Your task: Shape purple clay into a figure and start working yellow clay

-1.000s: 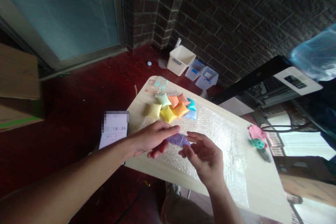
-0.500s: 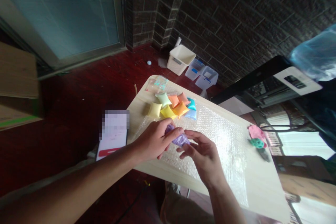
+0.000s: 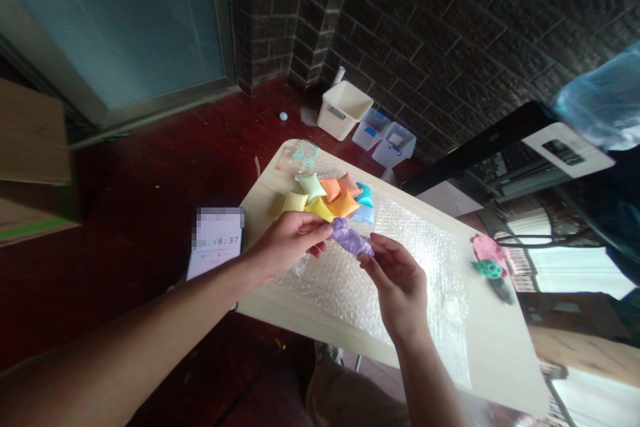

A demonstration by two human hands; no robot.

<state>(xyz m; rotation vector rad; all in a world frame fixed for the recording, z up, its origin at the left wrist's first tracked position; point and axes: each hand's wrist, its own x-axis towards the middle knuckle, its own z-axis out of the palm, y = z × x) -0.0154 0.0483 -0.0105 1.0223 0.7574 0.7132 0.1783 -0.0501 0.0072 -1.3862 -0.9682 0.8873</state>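
Note:
A packet of purple modelling clay, crumpled and stretched lengthwise, hangs above the bubble wrap on the table. My left hand pinches its upper left end between thumb and fingers. At the lower right end, my right hand grips it between thumb and fingertips. Behind my hands lie several pillow-shaped packets, among them a pale green packet, an orange packet, a yellow packet and a blue packet. My left hand partly covers the yellow one.
Bubble wrap covers much of the light wooden table. A clear bag lies at the far corner. Pink and green lumps sit at the right edge. A phone stands left. Bins stand on the floor beyond.
My hands have moved apart and slightly up, so more of the purple packet shows, stretched between them. The phone's screen now shows large digits.

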